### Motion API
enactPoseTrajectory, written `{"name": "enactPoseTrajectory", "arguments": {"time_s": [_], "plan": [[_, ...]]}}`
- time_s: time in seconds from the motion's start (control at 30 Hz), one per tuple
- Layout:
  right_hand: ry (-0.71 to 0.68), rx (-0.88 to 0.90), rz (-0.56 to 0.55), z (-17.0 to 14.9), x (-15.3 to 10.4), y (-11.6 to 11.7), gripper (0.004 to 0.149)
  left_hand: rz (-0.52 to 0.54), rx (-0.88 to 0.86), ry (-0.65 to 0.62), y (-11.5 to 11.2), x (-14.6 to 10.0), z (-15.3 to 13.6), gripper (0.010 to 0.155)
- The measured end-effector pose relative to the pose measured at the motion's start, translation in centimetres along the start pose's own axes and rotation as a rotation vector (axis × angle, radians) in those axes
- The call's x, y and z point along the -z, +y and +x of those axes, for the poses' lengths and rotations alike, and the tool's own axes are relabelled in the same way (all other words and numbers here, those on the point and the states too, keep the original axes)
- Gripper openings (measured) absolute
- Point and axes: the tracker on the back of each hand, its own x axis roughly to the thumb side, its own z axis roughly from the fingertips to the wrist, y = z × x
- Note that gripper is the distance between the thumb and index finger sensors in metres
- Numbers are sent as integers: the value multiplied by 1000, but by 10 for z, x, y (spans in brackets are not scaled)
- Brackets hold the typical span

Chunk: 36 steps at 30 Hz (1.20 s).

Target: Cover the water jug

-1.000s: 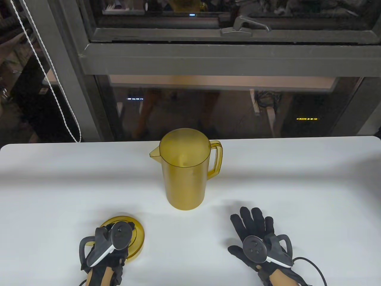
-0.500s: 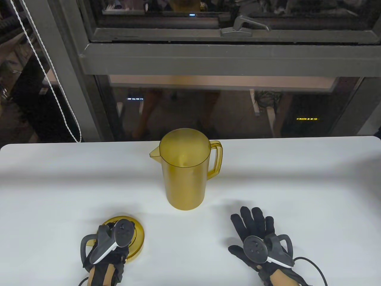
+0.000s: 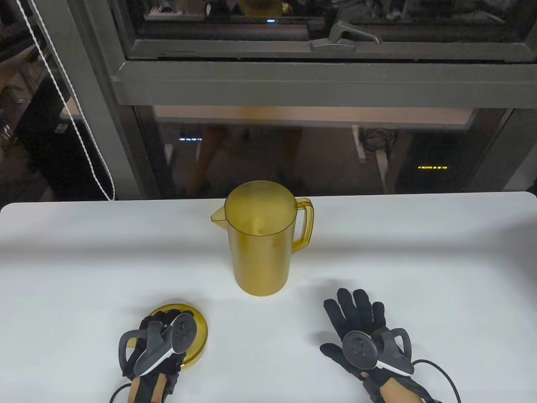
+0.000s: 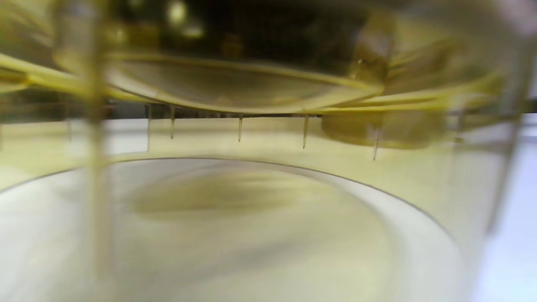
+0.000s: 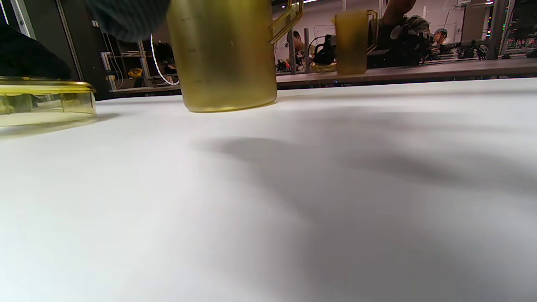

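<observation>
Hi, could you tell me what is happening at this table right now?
A person in sensor gloves is about to cover the yellow water jug, which stands upright and open in the middle of the white table. Its yellow lid lies flat on the table nearer the person, and the left hand is on top of it; its grip is hidden. The right hand rests with fingers spread on the table, holding nothing.

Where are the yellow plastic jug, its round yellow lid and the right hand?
yellow translucent plastic jug (image 3: 259, 252), table view, front wall of its body.
round yellow plastic lid (image 3: 200, 331), table view, its right rim.
right hand (image 3: 356, 323), table view, back of the glove.
</observation>
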Motion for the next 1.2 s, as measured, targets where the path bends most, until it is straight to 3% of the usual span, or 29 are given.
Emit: {"name": "enactPoseTrajectory", "arguments": {"time_s": [0.3, 0.5, 0.87, 1.2], "plan": [[-1, 27, -11, -1, 0, -2, 94, 13, 56, -135, 23, -7, 60, 57], [10, 38, -9, -4, 0, -3, 94, 26, 63, -226, 52, -11, 98, 57], [14, 51, -16, -7, -2, -5, 94, 151, 17, -324, 131, -20, 138, 58], [33, 19, 7, -7, -2, -2, 94, 349, -33, -347, 230, -25, 146, 58]]}}
